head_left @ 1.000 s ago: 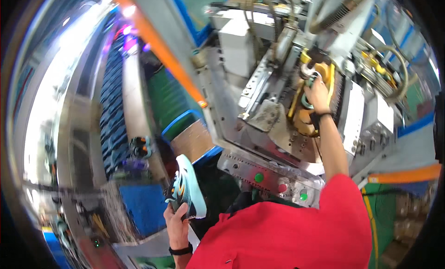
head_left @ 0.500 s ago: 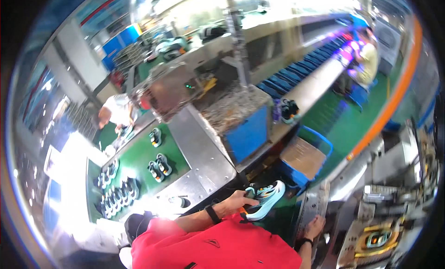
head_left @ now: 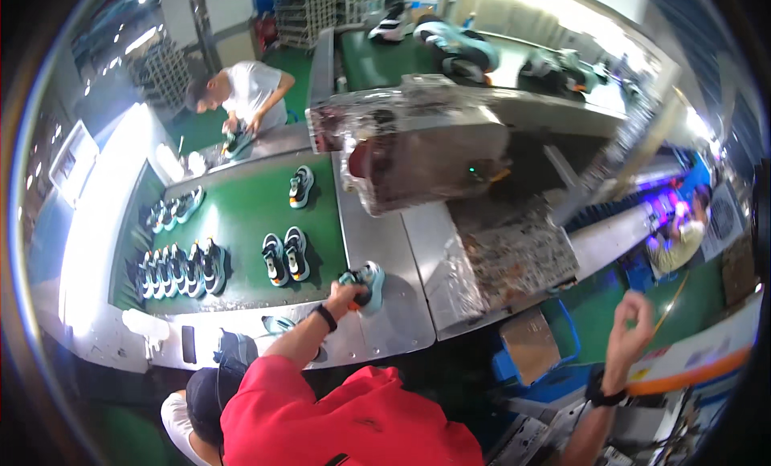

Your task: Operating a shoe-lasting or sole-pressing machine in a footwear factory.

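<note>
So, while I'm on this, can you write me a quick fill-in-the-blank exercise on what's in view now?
1. The left hand has hold of one ____.
2. The right hand, raised, with a black band at its wrist, visibly holds ____.
3. The surface under the row of shoes is ____ in colour.
4. The shirt of the person at work here is ____.

Missing words: shoe; nothing; green; red.
</note>
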Demonstrator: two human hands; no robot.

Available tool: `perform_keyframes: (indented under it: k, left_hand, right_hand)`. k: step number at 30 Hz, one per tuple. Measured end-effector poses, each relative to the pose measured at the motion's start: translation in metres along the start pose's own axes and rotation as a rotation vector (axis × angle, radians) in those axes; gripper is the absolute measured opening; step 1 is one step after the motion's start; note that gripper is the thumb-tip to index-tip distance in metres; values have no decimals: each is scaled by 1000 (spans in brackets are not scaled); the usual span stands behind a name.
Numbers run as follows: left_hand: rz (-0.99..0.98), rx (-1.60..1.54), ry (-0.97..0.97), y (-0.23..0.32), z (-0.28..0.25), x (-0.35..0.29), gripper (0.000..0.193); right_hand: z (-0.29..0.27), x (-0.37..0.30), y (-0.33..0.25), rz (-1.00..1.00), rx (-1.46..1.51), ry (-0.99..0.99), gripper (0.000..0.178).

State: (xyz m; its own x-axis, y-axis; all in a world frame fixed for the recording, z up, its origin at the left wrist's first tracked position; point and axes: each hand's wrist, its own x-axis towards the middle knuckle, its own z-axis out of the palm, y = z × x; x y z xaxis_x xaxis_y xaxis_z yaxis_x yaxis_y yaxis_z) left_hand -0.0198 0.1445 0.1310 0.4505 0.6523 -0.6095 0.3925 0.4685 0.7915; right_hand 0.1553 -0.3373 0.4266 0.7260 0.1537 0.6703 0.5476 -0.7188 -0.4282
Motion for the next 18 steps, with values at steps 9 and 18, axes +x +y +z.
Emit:
perform_keyframes:
  k: [9, 18]
  left_hand:
    - [152, 99, 326, 81, -57, 272, 33]
    - [422, 465, 714, 133, -96, 420, 52]
  right_hand:
    - [244, 306, -228, -573, -158, -301, 50]
    - [391, 381, -275, -378, -267, -606, 81]
